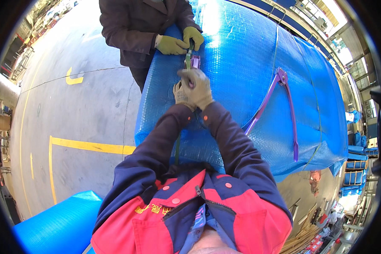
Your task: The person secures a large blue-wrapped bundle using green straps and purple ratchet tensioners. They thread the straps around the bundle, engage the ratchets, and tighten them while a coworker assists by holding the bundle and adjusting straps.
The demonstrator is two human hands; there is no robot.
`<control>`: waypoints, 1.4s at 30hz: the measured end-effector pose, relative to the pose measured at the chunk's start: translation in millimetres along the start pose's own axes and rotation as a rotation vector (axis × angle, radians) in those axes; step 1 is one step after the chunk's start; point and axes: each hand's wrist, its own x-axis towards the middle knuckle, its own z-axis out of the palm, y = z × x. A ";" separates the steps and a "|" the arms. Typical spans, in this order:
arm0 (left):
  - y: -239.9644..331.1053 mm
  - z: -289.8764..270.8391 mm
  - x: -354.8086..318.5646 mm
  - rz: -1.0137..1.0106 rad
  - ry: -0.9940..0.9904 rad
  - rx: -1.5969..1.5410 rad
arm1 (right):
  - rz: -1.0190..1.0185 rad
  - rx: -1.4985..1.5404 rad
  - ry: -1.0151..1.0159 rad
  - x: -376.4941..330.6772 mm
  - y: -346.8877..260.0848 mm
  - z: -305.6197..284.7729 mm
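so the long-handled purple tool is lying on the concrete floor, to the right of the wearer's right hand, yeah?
The surface is wrong: the head view shows the long-handled purple tool lying on the blue-wrapped load, to the right of the wearer's right hand.

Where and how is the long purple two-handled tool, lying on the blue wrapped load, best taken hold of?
Probably by the near ends of both handles, coming from the near side: the tool lies spread open, its handles running apart toward that side, while the jointed head points away.
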 end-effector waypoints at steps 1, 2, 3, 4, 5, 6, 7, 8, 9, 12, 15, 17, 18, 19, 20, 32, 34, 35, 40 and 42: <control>-3.7 4.8 0.8 -0.004 -0.006 -0.004 | -0.058 0.004 0.034 -8.0 1.3 2.4; -6.1 7.6 1.6 -0.007 -0.012 -0.008 | -0.078 -0.001 0.036 -14.6 2.8 4.8; -6.8 8.9 -0.5 0.009 -0.005 0.048 | -0.159 0.018 0.065 -18.7 4.6 6.2; -5.7 8.2 -1.1 0.025 0.001 0.107 | -0.102 -0.006 0.031 -19.7 6.7 6.9; -3.4 6.0 -3.4 0.047 0.003 0.168 | -0.113 -0.010 0.030 -18.4 9.0 6.8; 0.2 2.5 -5.9 0.055 0.029 0.160 | -0.101 -0.020 0.035 -14.8 10.8 6.2; 5.1 -1.4 -6.2 0.064 0.066 0.150 | -0.091 -0.019 0.040 -10.8 11.7 5.1; 9.8 -6.4 -7.6 0.072 0.099 0.141 | -0.087 0.008 0.014 -4.6 12.1 3.6; 14.3 -11.5 -7.6 0.049 0.068 0.071 | -0.043 0.037 -0.007 -0.3 10.3 1.4; 25.4 -23.2 -8.0 0.084 0.062 0.147 | 0.057 0.132 0.007 19.5 3.5 -6.8; 28.4 -26.9 -7.6 -0.027 0.085 0.054 | 0.136 0.136 0.045 43.2 0.1 -16.7; 26.4 -25.8 -7.5 -0.045 0.080 0.019 | 0.208 0.228 0.003 50.6 -0.4 -18.9; 25.1 -24.8 -6.9 -0.037 0.095 0.013 | 0.190 0.292 0.036 50.3 -0.4 -17.9; 23.2 -24.4 -6.2 -0.024 0.044 -0.005 | 0.161 0.217 0.012 45.3 0.4 -16.5; 22.4 -23.5 -4.8 0.021 0.020 -0.016 | 0.109 0.131 -0.022 38.7 1.3 -13.4; 42.3 -47.5 -3.9 0.038 0.030 0.005 | 0.007 0.119 -0.079 27.7 13.9 -11.5; 39.8 -44.2 -5.2 -0.049 -0.005 0.002 | 0.065 0.152 -0.022 39.3 10.5 -15.9; 37.5 -41.2 -6.0 -0.017 0.050 -0.051 | 0.090 0.166 -0.010 40.8 8.3 -16.1; 21.8 -35.0 -0.3 0.109 0.017 0.063 | 0.014 0.090 0.008 19.8 6.8 -9.7; 16.3 -50.6 4.3 0.158 -0.050 -0.089 | 0.022 0.096 0.031 7.6 10.2 -7.3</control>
